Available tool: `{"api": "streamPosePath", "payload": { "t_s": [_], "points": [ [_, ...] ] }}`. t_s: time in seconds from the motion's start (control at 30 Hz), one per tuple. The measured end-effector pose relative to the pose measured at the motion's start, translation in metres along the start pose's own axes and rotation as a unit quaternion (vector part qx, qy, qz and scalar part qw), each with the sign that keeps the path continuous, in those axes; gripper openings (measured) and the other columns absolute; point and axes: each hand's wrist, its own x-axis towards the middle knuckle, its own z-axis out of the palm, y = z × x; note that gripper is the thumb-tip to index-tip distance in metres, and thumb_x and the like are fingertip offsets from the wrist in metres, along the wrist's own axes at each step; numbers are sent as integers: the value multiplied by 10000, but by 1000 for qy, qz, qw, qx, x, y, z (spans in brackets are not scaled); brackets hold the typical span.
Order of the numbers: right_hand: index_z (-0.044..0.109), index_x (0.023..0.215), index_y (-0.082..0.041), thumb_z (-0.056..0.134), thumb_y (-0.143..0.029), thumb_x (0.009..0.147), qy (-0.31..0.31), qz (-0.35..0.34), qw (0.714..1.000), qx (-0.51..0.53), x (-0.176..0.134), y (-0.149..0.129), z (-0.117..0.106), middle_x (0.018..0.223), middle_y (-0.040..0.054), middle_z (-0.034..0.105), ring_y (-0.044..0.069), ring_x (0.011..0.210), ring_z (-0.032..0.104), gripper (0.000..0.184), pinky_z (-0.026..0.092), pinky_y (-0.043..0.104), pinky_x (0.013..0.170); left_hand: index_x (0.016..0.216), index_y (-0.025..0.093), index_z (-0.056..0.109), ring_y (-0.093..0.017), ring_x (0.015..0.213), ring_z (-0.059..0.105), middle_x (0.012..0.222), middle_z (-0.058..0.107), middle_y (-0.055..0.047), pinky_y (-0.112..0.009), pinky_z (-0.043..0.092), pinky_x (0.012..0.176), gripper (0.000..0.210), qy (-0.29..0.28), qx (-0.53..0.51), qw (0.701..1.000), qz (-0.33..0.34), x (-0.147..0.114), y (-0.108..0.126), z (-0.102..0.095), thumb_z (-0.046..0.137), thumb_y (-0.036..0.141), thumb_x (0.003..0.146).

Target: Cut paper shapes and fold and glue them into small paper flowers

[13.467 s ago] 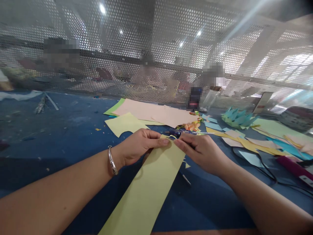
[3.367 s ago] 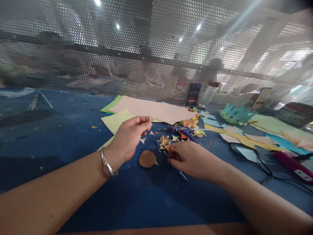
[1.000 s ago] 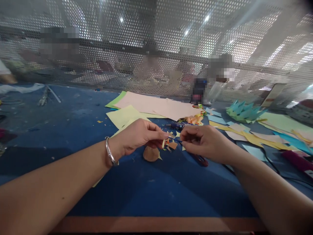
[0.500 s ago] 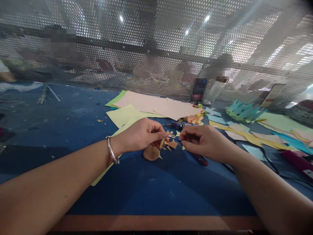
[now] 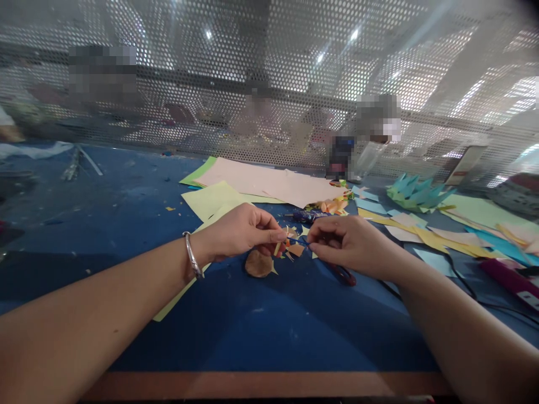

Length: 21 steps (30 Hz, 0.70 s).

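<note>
My left hand (image 5: 246,233), a silver bangle on its wrist, is closed in a pinch with a small pale yellow paper strip (image 5: 277,248) at its fingertips. A thin blue strip (image 5: 298,242) spans the short gap to my right hand (image 5: 353,242), whose thumb and forefinger pinch its other end. What the strip is made of I cannot tell. Under my left fingers lies a round brown disc (image 5: 258,264). Small cut paper scraps (image 5: 296,251) are scattered between and below the hands. A dark red looped handle (image 5: 347,276) shows below my right hand, the rest of it hidden.
Behind the hands lie large pink (image 5: 261,179) and pale yellow sheets (image 5: 210,199). A dark blue patterned tool (image 5: 309,216) lies near orange curled paper (image 5: 332,205). At right are paper strips, a spiky blue-green paper piece (image 5: 415,192), a magenta device (image 5: 507,280) and black cable (image 5: 463,280).
Both hands keep their pinch on the blue strip, with only slight finger movement. The whole view has shifted a little; the things on the table lie as before.
</note>
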Motion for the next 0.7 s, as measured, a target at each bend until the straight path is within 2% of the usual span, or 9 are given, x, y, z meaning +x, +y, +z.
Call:
{"api": "streamPosePath", "payload": {
  "t_s": [0.33, 0.5, 0.7],
  "points": [
    [655, 814, -193, 609, -202, 827, 8, -12, 1000, 3, 0, 0, -2, 675, -24, 578, 98, 571, 504, 49, 379, 220, 534, 742, 138, 743, -133, 652, 658, 766, 743, -87, -259, 537, 659, 164, 19, -23, 999, -16, -2, 5, 1, 740, 288, 807],
    [640, 806, -187, 613, -267, 871, 5, 1, 999, 40, 0, -2, -2, 672, -22, 579, 103, 578, 505, 106, 373, 221, 515, 778, 116, 736, -98, 617, 626, 739, 733, -67, -217, 518, 625, 140, 20, -48, 999, -3, -2, 5, 0, 741, 250, 816],
    [642, 811, -187, 607, -319, 900, 20, -15, 999, 42, 0, -1, -2, 654, -22, 553, 108, 576, 486, 163, 361, 235, 525, 805, 105, 735, -93, 641, 630, 753, 734, -61, -210, 518, 639, 128, 13, -70, 997, 16, 0, 3, -3, 757, 231, 807]
  ]
}}
